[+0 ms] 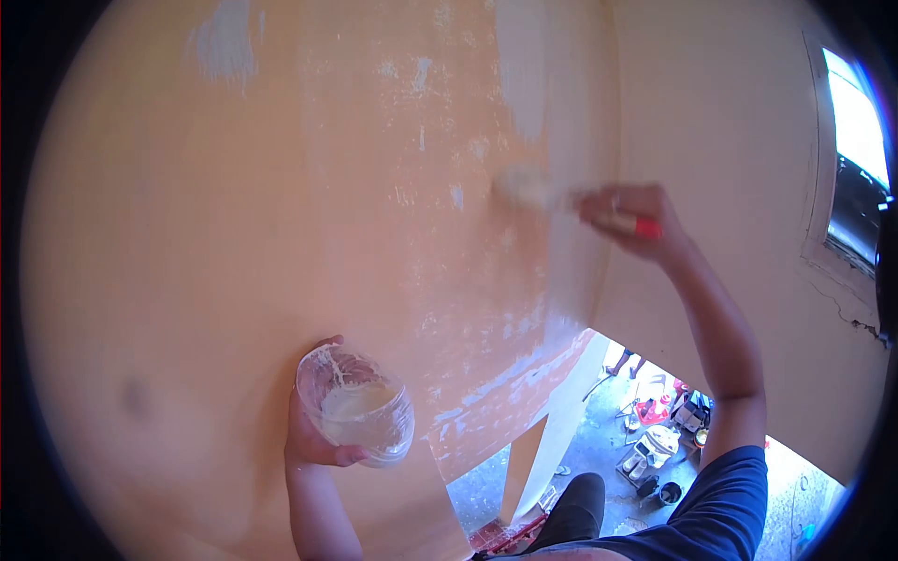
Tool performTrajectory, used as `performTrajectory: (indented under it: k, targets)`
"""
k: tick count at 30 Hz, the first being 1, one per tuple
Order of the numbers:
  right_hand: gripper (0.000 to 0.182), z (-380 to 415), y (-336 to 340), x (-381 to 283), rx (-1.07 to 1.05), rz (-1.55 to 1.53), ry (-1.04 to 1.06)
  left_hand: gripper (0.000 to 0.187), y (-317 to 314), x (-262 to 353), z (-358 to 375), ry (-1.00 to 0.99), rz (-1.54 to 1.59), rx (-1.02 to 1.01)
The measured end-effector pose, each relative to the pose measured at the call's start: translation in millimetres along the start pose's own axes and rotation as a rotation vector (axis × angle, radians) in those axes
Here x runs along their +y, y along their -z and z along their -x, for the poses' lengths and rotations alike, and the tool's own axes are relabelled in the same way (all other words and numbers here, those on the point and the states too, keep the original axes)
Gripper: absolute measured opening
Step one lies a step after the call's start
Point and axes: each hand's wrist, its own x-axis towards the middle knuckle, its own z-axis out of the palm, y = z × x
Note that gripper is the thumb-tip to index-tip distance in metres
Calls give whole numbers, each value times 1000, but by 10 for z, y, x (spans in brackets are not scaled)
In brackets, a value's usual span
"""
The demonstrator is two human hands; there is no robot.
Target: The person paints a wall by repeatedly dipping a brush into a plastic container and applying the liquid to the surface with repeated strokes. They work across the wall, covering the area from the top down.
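Note:
My right hand (pixel 631 220) is closed around the handle of a brush (pixel 528 187) with a red end. The brush head is blurred and lies against or close to the orange wall, near the corner. Lower down, my left hand (pixel 313 430) grips a clear plastic container (pixel 360 407), tilted, with whitish liquid inside and smears on its walls. White patches and streaks mark the orange wall (pixel 234 234) above and to the right of the container.
A window (pixel 853 150) is in the right wall (pixel 711 122), with a crack below it. Far below, the floor (pixel 599 439) holds a black bucket (pixel 670 493), red items and tools. A person's legs (pixel 625 363) show near the opening.

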Motion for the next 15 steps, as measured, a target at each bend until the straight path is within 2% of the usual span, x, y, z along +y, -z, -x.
performTrajectory:
  k: [1, 3, 6, 8, 10, 12, 13, 15]
  targets:
    - [16, 112, -4, -65, -5, -3, -1, 117, 6, -2, 1, -2, -11, -3]
    - [19, 194, 54, -138, -77, -261, -28, 116, -9, -4, -27, -24, -10, -1]
    - [12, -162, 278, -78, -256, -134, -70, 116, -20, 6, -12, -16, -18, 5]
    - [10, -516, 355, 62, -212, -219, -198, 116, -15, -7, -21, -2, -20, 19]
    - [12, -887, 457, 445, -208, -319, -94, 118, -14, -8, 8, 8, 0, 25]
    - [13, -1182, 617, 576, -76, -318, -100, 118, 12, -12, 27, 0, -27, 42]
    - [9, -1351, 759, 59, 33, -29, -284, 119, 16, -20, 13, -15, -25, 26]
    - [9, -1470, 845, 101, 105, -38, -263, 119, 15, -1, -5, -1, -46, 8]
